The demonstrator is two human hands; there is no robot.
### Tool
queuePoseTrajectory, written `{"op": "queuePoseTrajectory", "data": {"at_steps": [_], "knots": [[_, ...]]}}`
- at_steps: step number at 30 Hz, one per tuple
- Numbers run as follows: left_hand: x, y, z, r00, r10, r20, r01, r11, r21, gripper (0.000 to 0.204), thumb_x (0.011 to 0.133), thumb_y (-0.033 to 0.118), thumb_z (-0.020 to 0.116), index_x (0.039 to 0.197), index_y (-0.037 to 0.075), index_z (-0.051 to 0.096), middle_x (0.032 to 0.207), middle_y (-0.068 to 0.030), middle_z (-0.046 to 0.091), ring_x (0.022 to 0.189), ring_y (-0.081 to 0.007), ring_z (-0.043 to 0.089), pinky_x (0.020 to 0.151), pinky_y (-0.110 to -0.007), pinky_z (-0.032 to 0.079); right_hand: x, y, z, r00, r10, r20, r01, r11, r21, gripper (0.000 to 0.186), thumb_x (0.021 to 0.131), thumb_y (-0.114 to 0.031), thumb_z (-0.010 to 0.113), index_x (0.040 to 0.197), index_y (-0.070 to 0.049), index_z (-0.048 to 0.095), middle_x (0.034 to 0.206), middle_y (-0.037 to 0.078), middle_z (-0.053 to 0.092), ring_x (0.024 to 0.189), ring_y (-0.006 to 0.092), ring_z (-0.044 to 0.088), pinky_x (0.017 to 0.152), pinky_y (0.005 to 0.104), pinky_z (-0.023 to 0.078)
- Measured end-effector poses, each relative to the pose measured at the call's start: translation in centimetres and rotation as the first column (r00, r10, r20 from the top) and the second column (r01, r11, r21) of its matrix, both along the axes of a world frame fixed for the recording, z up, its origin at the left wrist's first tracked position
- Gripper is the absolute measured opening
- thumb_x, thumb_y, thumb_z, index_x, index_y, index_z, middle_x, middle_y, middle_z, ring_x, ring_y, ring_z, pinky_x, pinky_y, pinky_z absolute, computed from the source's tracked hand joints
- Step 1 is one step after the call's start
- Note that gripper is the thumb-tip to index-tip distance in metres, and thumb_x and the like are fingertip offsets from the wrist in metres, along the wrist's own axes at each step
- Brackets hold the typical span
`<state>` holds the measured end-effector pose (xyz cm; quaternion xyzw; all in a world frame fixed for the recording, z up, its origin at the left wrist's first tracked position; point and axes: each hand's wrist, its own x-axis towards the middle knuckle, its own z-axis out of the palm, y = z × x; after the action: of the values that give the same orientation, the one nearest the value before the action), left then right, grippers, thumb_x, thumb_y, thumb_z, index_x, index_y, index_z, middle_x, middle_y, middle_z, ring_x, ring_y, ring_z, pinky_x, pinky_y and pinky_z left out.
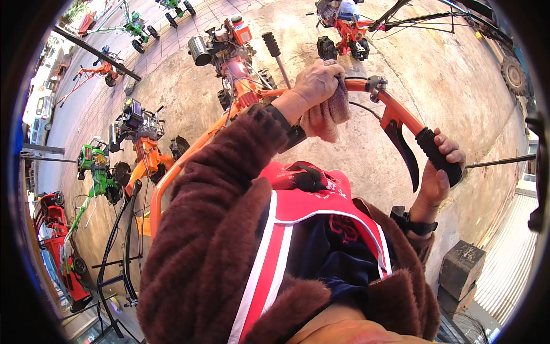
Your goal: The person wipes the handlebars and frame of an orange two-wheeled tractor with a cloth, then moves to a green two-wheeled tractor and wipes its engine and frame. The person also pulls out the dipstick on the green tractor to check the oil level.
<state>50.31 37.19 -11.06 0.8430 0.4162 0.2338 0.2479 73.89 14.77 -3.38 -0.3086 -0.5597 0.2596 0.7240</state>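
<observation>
Bunched in my left hand (316,85) is a brownish-pink cloth (329,117), pressed to the orange handlebar (358,85) of a walk-behind tiller (243,86). The closed fingers cover part of the bar there. My right hand (438,172) wraps round the black ribbed grip (438,155) at the bar's right end. Beneath that end hangs a black lever (403,155), fixed by an orange bracket and apart from my fingers. A black cable runs by the clamp (376,86). Ahead, the tiller's engine stands with a red tank (241,31).
A black-gripped shift lever (274,50) rises left of my left hand. Several other tillers stand about: a red one (346,28) ahead, an orange one (148,143) and a green one (98,172) to the left. Dark boxes (461,268) sit at the right.
</observation>
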Motion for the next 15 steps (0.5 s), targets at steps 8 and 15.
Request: {"op": "queuePoseTrajectory", "data": {"at_steps": [8, 15], "knots": [[0.9, 3.6, -0.6, 0.995, 0.040, 0.093, -0.017, 0.971, -0.238, 0.041, 0.092, 0.024, 0.054, 0.133, 0.017, 0.056, 0.122, -0.0176, 0.064, 0.115, -0.0358, 0.059, 0.099, -0.040, 0.046, -0.3, -0.2, -0.3, 0.997, -0.071, -0.035, 0.070, 0.997, -0.031, 0.035, 0.077, -0.029, 0.076, 0.095, -0.012, 0.050, 0.099, 0.008, 0.053, 0.108, 0.0278, 0.053, 0.112, 0.0537, 0.028], [3.9, -1.5, 3.9, 0.508, -0.052, 0.860, 0.603, 0.734, -0.312, 0.041, 0.102, 0.005, 0.045, 0.143, 0.011, 0.043, 0.126, -0.0056, 0.056, 0.117, -0.0151, 0.053, 0.102, -0.029, 0.043, -0.4, 0.2, 0.3, 1.000, 0.008, 0.018, -0.008, 1.000, -0.010, 0.036, 0.078, -0.031, 0.076, 0.096, -0.013, 0.050, 0.097, 0.006, 0.047, 0.103, 0.0253, 0.049, 0.110, 0.0483, 0.028]]}}
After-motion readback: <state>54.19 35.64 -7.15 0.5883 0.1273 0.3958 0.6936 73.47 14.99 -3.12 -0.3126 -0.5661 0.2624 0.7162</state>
